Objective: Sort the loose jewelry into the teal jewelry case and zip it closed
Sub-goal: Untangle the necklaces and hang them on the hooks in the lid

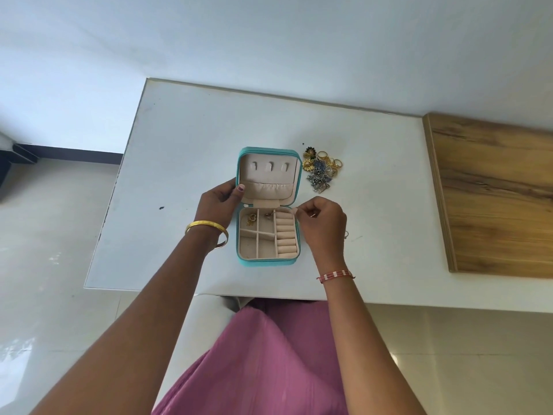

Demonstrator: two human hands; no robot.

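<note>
While the open teal jewelry case (268,205) at frame centre is steadied by the left hand (220,200), a small piece, seemingly a ring, is pinched in the right hand (320,218) over the ring rolls (285,237); careful seating is needed next, with the loose jewelry (323,170) piled just right of the lid.

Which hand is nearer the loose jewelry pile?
Right. The right hand is just below the jewelry pile; the left hand grips the case lid, across the case from it.

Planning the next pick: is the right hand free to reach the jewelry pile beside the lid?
Probably yes: bare table separates the right hand from the jewelry pile, though its fingers seem to pinch something small.
</note>
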